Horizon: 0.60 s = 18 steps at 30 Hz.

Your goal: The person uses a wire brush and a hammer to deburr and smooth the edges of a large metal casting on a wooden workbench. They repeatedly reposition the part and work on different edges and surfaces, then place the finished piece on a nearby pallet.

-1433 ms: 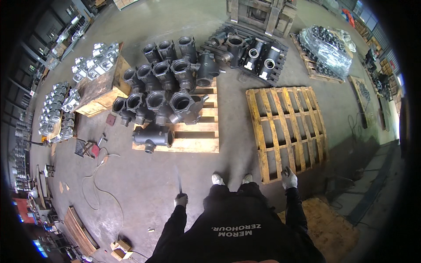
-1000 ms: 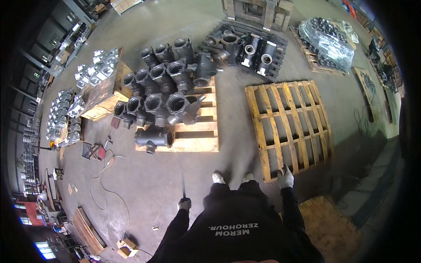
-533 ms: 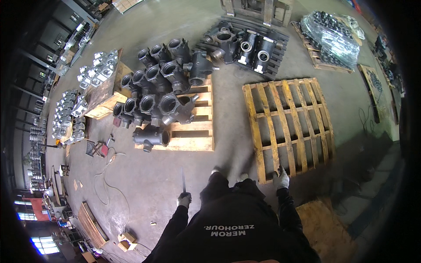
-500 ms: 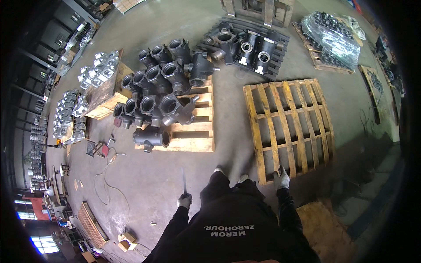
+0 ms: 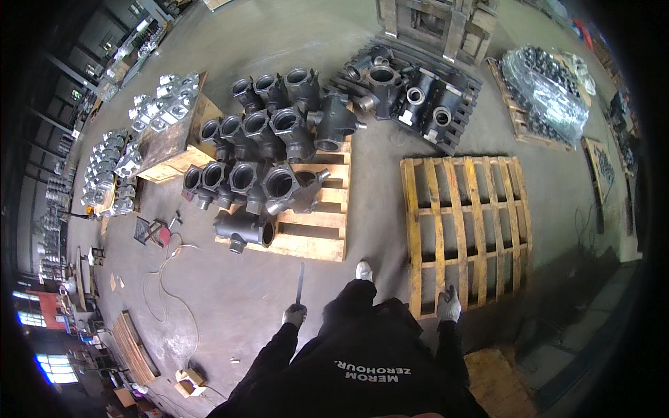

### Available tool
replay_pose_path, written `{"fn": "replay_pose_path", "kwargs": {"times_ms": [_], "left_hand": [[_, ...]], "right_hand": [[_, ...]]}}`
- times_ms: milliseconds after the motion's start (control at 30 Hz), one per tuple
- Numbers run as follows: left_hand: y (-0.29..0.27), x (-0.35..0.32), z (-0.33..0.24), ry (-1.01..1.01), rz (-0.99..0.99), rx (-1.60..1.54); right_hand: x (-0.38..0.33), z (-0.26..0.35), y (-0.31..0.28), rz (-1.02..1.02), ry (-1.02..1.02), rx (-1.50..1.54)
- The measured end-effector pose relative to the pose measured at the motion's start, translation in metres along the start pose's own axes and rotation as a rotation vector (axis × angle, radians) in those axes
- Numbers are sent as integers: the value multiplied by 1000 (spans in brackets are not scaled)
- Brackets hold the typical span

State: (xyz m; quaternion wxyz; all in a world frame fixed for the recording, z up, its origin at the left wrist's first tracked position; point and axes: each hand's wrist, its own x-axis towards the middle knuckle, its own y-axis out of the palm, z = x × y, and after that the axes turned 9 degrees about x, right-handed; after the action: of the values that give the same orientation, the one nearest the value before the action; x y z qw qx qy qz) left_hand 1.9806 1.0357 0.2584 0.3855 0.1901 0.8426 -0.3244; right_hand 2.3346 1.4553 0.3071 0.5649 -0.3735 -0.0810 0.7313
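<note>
My left hand (image 5: 295,315), in a grey-white glove, is closed around the lower end of a long, flat, dark bar (image 5: 300,282). The bar points away from me, toward the floor near a light wooden pallet (image 5: 313,245). My right hand (image 5: 449,305), also gloved, hangs with its fingers apart near the close edge of a yellow slatted pallet (image 5: 456,263); I cannot tell whether it touches the slats. Black cast pipe fittings (image 5: 282,182) stand in rows on the light pallet. One more black fitting (image 5: 244,228) lies on its side at its near left corner.
Forklift-like metal forks (image 5: 435,28) stand at the back beside a dark pallet bearing black castings (image 5: 425,104). Plastic-wrapped parts (image 5: 547,90) sit far right. Silver castings (image 5: 167,104) top a wooden crate at left. A hose (image 5: 164,275) snakes over the floor, near a small folding stool (image 5: 157,231).
My view has turned, so the pallets sit lower in it. One white shoe has come forward. My right hand's fingers have spread away from the yellow pallet's edge; my left keeps hold of the bar.
</note>
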Motion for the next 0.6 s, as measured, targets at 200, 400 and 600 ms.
{"fn": "replay_pose_path", "kwargs": {"times_ms": [200,400,600], "left_hand": [[-3,51,-62,120,-4,0],[2,83,-68,102,29,-91],[12,77,-35,-18,-5,-69]], "right_hand": [[1,1,-5,-53,0,34],[-3,2,-17,-92,83,6],[19,52,-15,-30,83,-58]]}}
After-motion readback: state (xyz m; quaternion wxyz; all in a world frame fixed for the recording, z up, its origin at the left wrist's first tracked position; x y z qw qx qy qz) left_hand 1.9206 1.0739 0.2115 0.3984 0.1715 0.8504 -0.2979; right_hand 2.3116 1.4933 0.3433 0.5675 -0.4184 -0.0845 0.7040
